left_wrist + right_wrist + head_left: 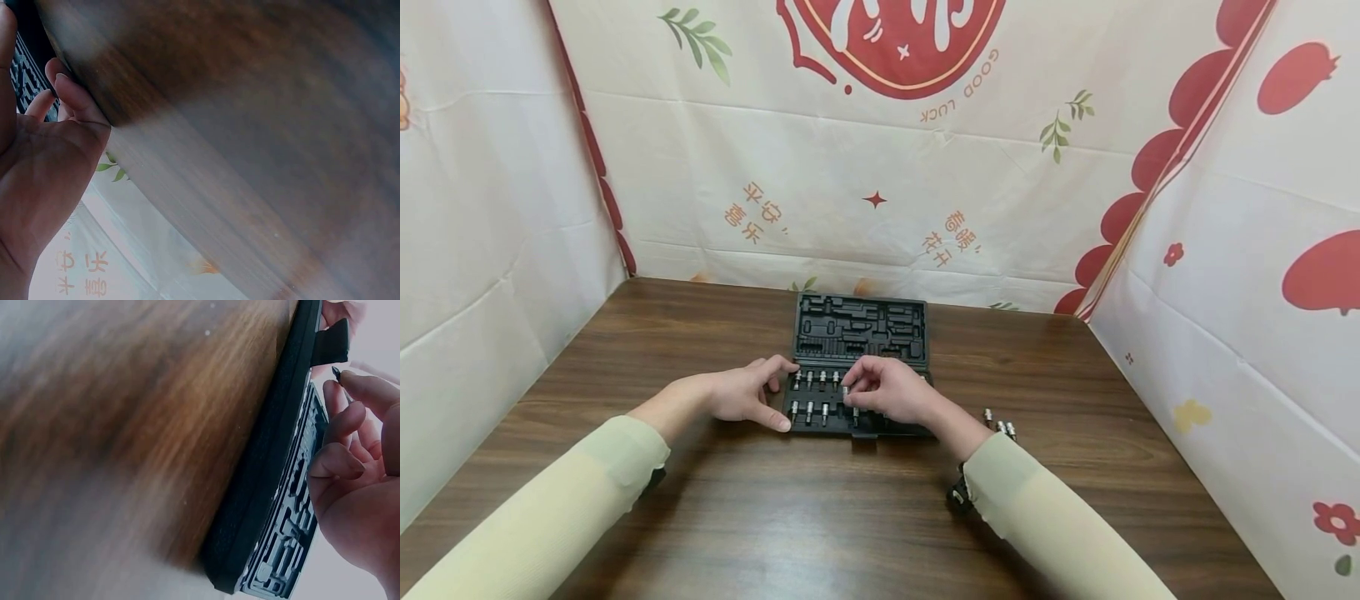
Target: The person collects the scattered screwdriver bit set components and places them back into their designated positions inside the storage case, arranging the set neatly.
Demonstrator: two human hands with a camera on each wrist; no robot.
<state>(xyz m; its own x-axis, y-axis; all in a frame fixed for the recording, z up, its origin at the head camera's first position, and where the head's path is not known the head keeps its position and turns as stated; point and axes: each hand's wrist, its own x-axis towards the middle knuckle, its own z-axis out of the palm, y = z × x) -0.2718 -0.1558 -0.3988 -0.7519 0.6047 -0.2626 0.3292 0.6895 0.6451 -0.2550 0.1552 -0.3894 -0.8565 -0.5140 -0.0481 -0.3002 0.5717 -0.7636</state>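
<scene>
A black socket case (867,433) lies open on the table, its moulded lid (861,321) tipped back. Silver bit sockets (809,410) stand in two rows in the tray. My left hand (741,393) grips the case's left end, thumb at the front corner and forefinger near the hinge; its other fingers (78,103) are bent in the left wrist view. Over the tray's middle, my right hand (891,390) pinches a bit socket (846,393) between thumb and forefinger. Its dark pointed tip (337,374) shows in the right wrist view. The hand hides part of the tray's right side.
A few loose bit sockets (1004,428) lie on the wooden table (820,525) to the right of the case, close to my right forearm. Printed cloth (850,158) hangs behind the table and along both sides. A front latch (331,344) sticks out from the case.
</scene>
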